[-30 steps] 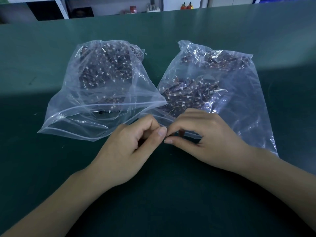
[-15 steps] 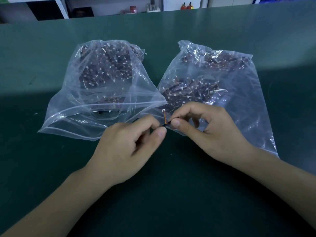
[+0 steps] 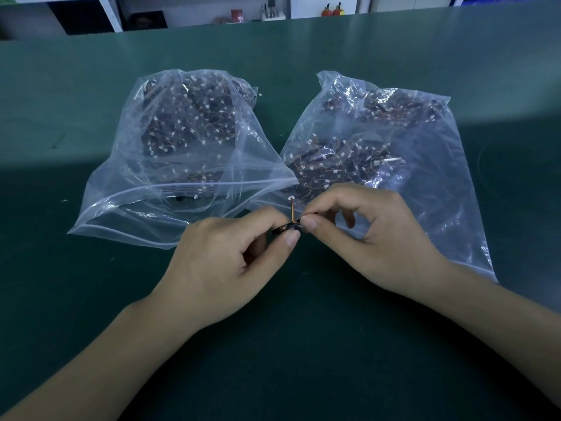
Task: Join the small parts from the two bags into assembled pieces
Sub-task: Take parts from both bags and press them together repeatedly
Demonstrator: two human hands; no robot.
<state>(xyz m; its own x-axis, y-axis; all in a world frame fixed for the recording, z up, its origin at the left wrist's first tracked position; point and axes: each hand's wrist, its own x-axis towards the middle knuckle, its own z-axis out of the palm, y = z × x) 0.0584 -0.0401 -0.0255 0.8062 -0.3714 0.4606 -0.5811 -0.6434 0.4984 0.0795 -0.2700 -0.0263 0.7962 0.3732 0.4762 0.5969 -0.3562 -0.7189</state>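
Two clear bags, the left bag (image 3: 170, 165) and the right bag (image 3: 391, 153), lie on a dark green table (image 3: 303, 344), with white shelving (image 3: 109, 13) beyond its far edge. Just in front of the bags, the left hand (image 3: 230, 259) and right hand (image 3: 364, 235) pinch one small black part (image 3: 285, 228) with a short wire between their fingertips.

We see two clear zip bags side by side on the green table, the left bag (image 3: 170, 177) and the right bag (image 3: 403, 165), mouths open toward us, each heaped with dark small parts. One dark part (image 3: 287, 227) with an orange-yellow wire (image 3: 293, 212) sits raised between them.
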